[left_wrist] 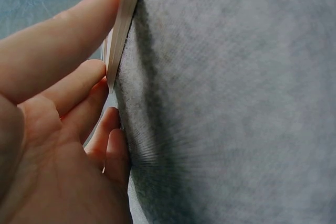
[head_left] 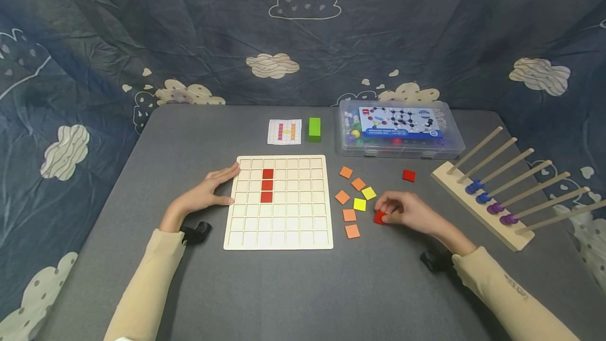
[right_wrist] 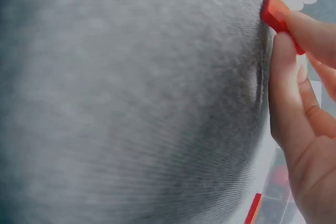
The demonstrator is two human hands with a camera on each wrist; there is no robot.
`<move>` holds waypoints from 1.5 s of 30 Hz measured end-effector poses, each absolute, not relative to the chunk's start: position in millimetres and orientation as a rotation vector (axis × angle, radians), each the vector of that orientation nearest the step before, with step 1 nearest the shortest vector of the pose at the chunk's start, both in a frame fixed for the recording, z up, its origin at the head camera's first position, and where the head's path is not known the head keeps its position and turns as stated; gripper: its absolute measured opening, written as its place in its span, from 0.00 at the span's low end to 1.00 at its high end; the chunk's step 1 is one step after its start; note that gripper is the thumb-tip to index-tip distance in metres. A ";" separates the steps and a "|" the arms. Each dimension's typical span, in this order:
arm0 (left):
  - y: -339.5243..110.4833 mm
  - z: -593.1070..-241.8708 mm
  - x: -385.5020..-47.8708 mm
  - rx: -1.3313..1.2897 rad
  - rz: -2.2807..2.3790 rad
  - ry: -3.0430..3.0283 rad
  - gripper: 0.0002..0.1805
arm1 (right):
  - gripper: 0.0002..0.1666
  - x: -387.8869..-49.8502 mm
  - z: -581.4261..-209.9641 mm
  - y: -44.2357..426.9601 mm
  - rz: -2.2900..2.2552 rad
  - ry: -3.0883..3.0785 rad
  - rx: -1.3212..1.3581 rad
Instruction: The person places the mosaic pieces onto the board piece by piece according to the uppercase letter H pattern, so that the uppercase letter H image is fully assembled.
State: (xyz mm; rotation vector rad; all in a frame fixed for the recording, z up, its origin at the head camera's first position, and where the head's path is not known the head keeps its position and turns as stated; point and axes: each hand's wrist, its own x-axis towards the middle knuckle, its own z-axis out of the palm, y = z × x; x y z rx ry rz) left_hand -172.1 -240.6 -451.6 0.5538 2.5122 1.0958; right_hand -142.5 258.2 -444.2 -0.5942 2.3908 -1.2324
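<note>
A pale wooden grid board [head_left: 279, 225] lies on the grey table, with three red tiles [head_left: 267, 185] stacked in one column of its upper left part. My left hand [head_left: 203, 192] rests against the board's left edge, fingers and thumb extended; the left wrist view shows them touching the board's side [left_wrist: 122, 35]. To the right of the board, my right hand [head_left: 404, 212] pinches a red tile [head_left: 379, 218] between thumb and finger. That red tile [right_wrist: 275, 13] looks slightly tilted in the right wrist view. Several orange tiles [head_left: 349, 215] and two yellow tiles [head_left: 360, 204] lie between board and hand.
Another red tile [head_left: 408, 176] lies beyond my right hand. At the back are a printed pattern card [head_left: 284, 132], a green block [head_left: 314, 129] and a clear plastic case [head_left: 400, 146]. A wooden peg rack [head_left: 483, 206] with blue and purple beads stands at the right.
</note>
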 end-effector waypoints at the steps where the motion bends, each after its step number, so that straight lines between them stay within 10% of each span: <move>1: -240.5 -451.5 -172.1 0.550 1.097 2.509 0.46 | 0.13 -144.4 -444.1 258.5 -1.256 2.362 -0.586; 45: -240.4 -452.3 -173.2 0.519 1.064 2.518 0.47 | 0.08 -190.7 -429.5 30.9 -1.123 2.179 -0.939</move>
